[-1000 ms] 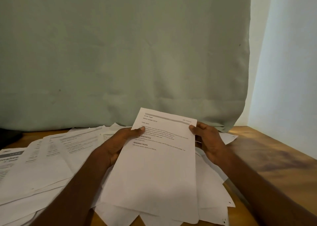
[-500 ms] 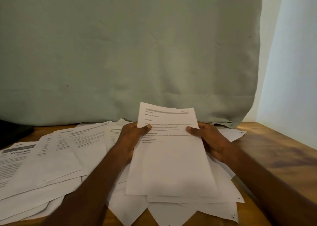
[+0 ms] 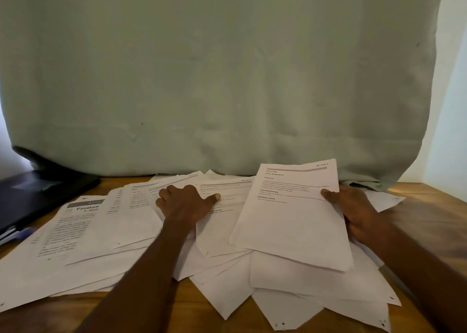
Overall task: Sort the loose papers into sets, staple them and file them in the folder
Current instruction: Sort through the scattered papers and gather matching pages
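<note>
A printed sheet (image 3: 290,216) was lifted above loose papers (image 3: 106,246) spread across a wooden table (image 3: 429,214), its right edge pinched by the right hand (image 3: 353,209). The left hand (image 3: 184,201) rested on the papers, fingers loosely spread.

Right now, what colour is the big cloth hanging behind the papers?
Pale green, plain with no pattern. The cloth shows best in the head view, the only one.

Left hand (image 3: 185,204) released sheet (image 3: 293,214), now on spread papers (image 3: 219,221).
</note>
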A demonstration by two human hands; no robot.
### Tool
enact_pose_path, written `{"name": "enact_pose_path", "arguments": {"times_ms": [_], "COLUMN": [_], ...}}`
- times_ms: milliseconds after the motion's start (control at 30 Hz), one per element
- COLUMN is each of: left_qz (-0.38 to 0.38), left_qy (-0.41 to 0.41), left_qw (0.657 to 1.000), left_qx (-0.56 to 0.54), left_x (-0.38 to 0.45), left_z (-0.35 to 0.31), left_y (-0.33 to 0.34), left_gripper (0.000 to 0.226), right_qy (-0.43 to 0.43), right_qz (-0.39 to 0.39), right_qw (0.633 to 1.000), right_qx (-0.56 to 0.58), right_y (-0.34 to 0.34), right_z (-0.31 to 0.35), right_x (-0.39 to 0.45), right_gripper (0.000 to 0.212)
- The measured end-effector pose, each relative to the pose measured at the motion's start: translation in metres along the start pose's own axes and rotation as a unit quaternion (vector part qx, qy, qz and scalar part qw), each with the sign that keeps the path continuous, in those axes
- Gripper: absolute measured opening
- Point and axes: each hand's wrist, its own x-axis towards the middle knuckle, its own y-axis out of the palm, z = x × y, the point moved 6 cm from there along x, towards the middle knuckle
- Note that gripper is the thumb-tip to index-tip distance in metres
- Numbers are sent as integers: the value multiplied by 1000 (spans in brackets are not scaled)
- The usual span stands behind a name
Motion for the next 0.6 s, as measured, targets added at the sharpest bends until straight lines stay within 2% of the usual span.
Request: {"name": "enact_pose_path", "arguments": {"times_ms": [100, 200, 267, 367, 433, 500, 533, 600], "left_qz": [-16, -19, -14, 0, 2, 10, 16, 30], "left_qy": [5, -13, -21, -1, 19, 10, -1, -22], "left_qw": [1000, 997, 995, 999, 1000, 999, 999, 996], "left_qx": [-4, -77, -99, -47, -16, -34, -49, -79], "left_x": [1, 5, 6, 0, -4, -3, -2, 1], "left_z": [-5, -4, -1, -6, -12, -13, -12, -8], "left_y": [1, 0, 2, 10, 13, 9, 6, 1], "left_gripper": [69, 51, 63, 94, 95, 92, 91, 87], "right_qy": [15, 28, 29, 8, -18, -52, -69, -105], "right_qz": [24, 44, 45, 40, 41, 18, -8, -58], "right_qw": [1000, 998, 997, 995, 992, 983, 971, 924], "right_qx": [-11, -38, -48, -86, -118, -174, -228, -364], "right_y": [0, 2, 3, 5, 8, 9, 9, 8], "right_z": [-3, -5, -6, -3, -1, 3, 5, 13], "right_x": [1, -2, -2, -4, -6, -8, -8, -7], "right_gripper": [30, 37, 39, 41, 41, 47, 55, 80]}}
